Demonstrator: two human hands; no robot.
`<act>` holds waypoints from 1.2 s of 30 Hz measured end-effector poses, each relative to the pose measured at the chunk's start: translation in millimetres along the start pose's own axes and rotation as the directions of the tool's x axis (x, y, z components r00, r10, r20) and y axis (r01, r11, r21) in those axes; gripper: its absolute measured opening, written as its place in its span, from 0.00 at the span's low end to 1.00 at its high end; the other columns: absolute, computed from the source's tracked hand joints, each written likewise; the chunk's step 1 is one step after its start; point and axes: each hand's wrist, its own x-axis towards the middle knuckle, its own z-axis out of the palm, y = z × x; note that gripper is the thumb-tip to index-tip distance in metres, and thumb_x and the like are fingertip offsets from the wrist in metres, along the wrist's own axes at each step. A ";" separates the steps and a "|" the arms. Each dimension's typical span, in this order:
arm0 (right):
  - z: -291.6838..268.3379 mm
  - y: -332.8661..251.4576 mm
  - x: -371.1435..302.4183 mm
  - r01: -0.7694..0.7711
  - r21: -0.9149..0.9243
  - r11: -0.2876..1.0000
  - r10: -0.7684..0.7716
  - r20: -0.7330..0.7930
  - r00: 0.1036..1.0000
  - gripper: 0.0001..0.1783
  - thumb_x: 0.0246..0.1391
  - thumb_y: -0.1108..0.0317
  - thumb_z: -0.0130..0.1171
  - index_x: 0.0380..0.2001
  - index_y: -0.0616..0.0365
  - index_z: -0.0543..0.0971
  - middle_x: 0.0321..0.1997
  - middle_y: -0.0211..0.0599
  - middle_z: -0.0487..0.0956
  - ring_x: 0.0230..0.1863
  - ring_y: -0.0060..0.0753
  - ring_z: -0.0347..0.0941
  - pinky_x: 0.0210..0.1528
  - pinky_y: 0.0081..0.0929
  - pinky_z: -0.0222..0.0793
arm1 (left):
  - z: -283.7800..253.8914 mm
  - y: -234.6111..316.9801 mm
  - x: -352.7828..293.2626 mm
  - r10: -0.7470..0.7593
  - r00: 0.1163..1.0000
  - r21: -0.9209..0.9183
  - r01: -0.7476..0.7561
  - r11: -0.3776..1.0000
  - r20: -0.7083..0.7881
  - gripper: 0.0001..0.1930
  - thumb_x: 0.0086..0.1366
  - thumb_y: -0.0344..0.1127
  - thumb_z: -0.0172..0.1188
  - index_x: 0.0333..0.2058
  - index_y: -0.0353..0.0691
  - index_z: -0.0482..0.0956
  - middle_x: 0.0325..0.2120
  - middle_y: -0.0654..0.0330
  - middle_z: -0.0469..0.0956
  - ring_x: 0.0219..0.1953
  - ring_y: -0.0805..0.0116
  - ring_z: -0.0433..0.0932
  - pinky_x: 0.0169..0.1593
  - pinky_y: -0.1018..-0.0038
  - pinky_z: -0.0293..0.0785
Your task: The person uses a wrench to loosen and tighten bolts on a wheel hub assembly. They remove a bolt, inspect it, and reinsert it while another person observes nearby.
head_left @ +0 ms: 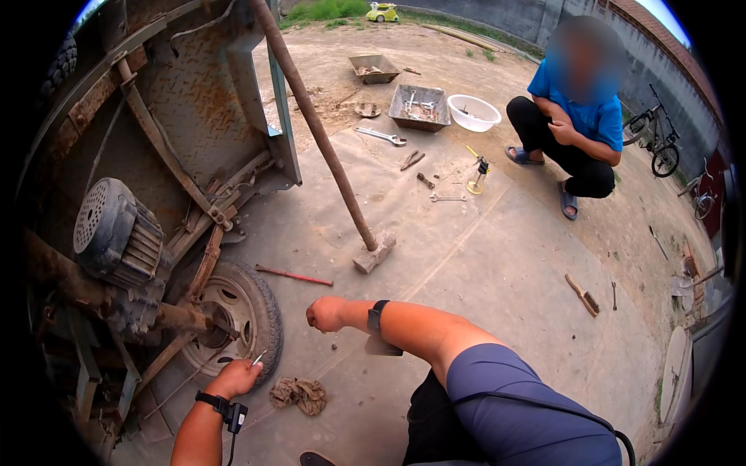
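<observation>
My left hand [233, 378] is closed on a small shiny metal piece [259, 358], its kind too small to tell. It is beside the tyre of a wheel [270, 322] under a tipped-up vehicle. A rusty axle [186, 318] runs to that wheel from a finned motor [124, 233]. My right hand [326, 313] is a closed fist above the ground, right of the tyre; whatever its fingers may hold is hidden. Just beyond it lies a red metal bar [295, 276]. A crumpled brown rag [299, 394] rests on the ground between my forearms.
A rusty pole [318, 124] leans down onto a block [375, 252]. Farther off lie an adjustable wrench [381, 137], pliers [412, 160], a tool tray [420, 109] and a white basin [474, 113]. A person [575, 116] squats at right. A wire brush [583, 295] lies nearer.
</observation>
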 end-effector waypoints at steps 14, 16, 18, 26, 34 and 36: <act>-1.1 -1.5 -2.6 -0.023 0.015 1.000 0.023 0.026 0.999 0.15 0.48 0.68 0.53 0.39 0.51 0.84 0.33 0.33 0.86 0.38 0.40 0.81 0.41 0.38 0.75 | -0.5 -2.4 -2.7 -0.048 0.999 -0.005 0.048 0.999 -0.001 0.23 0.69 0.52 0.51 0.35 0.35 0.84 0.31 0.44 0.82 0.36 0.47 0.81 0.44 0.60 0.74; -2.0 -3.4 -3.2 -0.052 0.059 0.997 0.050 0.031 0.998 0.15 0.48 0.68 0.53 0.39 0.50 0.84 0.33 0.33 0.85 0.38 0.40 0.81 0.41 0.38 0.75 | 0.1 -5.7 -2.0 -0.035 0.999 0.001 0.035 0.999 0.001 0.25 0.68 0.54 0.51 0.35 0.35 0.83 0.31 0.43 0.82 0.37 0.44 0.81 0.43 0.58 0.74; -2.1 -5.2 -2.7 -0.043 0.042 0.998 0.042 0.026 0.999 0.16 0.47 0.68 0.53 0.39 0.50 0.84 0.33 0.33 0.85 0.38 0.40 0.81 0.41 0.38 0.75 | 2.6 -12.4 -0.4 -0.034 0.999 -0.005 0.034 0.999 -0.005 0.25 0.68 0.54 0.51 0.35 0.35 0.83 0.31 0.42 0.82 0.37 0.44 0.81 0.43 0.57 0.74; -5.7 -8.6 -6.1 -0.057 0.011 0.998 0.056 0.029 0.998 0.15 0.46 0.67 0.55 0.37 0.48 0.84 0.32 0.33 0.85 0.37 0.39 0.81 0.39 0.37 0.75 | 0.4 -5.7 -1.4 -0.045 0.999 0.009 0.045 0.999 0.001 0.25 0.68 0.54 0.51 0.35 0.34 0.83 0.31 0.41 0.81 0.37 0.42 0.80 0.43 0.56 0.73; -7.0 -10.6 -9.4 -0.097 0.084 0.992 0.095 0.026 0.995 0.13 0.46 0.67 0.54 0.35 0.48 0.84 0.30 0.32 0.85 0.33 0.37 0.82 0.37 0.36 0.75 | -4.3 3.3 -2.9 -0.049 0.998 0.074 0.051 0.996 -0.038 0.23 0.65 0.54 0.56 0.35 0.35 0.84 0.30 0.43 0.82 0.37 0.44 0.81 0.43 0.56 0.75; -7.7 -11.4 -10.0 -0.101 0.083 0.991 0.099 0.028 0.995 0.13 0.47 0.67 0.54 0.35 0.47 0.84 0.29 0.31 0.85 0.33 0.36 0.82 0.37 0.35 0.76 | -5.8 6.7 -4.3 -0.043 0.998 0.078 0.047 0.996 -0.053 0.23 0.64 0.54 0.57 0.35 0.36 0.84 0.30 0.43 0.82 0.37 0.45 0.81 0.43 0.57 0.75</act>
